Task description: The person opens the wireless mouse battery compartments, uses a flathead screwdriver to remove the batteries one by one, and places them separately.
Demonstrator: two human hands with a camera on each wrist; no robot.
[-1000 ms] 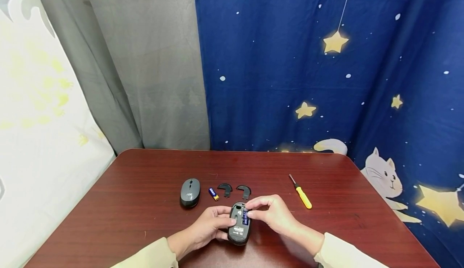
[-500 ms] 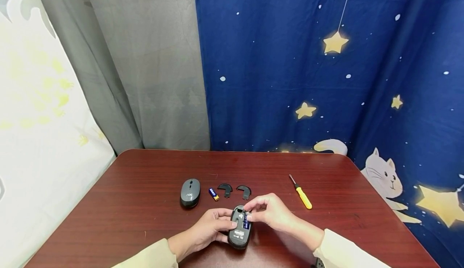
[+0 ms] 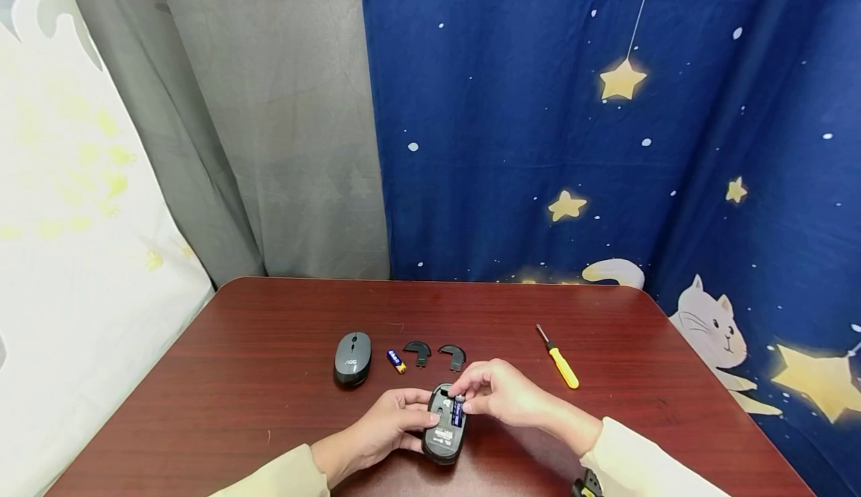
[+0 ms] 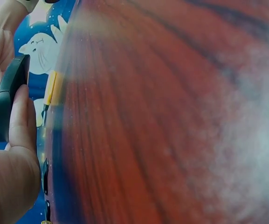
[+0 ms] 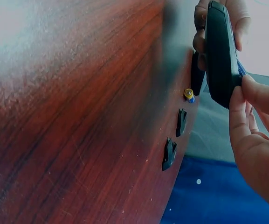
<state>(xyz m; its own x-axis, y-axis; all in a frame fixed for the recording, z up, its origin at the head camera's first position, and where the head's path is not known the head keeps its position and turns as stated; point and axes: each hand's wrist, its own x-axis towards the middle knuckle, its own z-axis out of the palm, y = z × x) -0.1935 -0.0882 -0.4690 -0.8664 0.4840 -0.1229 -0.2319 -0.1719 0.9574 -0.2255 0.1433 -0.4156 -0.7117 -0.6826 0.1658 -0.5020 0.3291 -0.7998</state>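
Observation:
A black computer mouse (image 3: 440, 441) is held underside up over the near part of the table, its battery bay exposed. My left hand (image 3: 390, 424) grips its left side, thumb on the underside and fingers beneath. In the bay lies a dark blue battery (image 3: 457, 413). My right hand (image 3: 507, 397) pinches at the battery's upper end with thumb and index finger. In the right wrist view the mouse (image 5: 219, 56) is seen edge-on, and a bit of the blue battery (image 5: 241, 69) shows by the right thumb. The left wrist view catches the mouse (image 4: 6, 102) from the side.
On the dark red table (image 3: 269, 377) stands a second grey mouse (image 3: 353, 359) at left. Beside it lie a blue and yellow battery (image 3: 396, 361) and two black curved covers, the left cover (image 3: 418, 350) and right cover (image 3: 454, 355). A yellow-handled screwdriver (image 3: 562, 366) lies at right.
The held mouse has come slightly nearer the body and down in view. My right fingers have shifted a little towards the bay's upper end. The loose items have stayed put.

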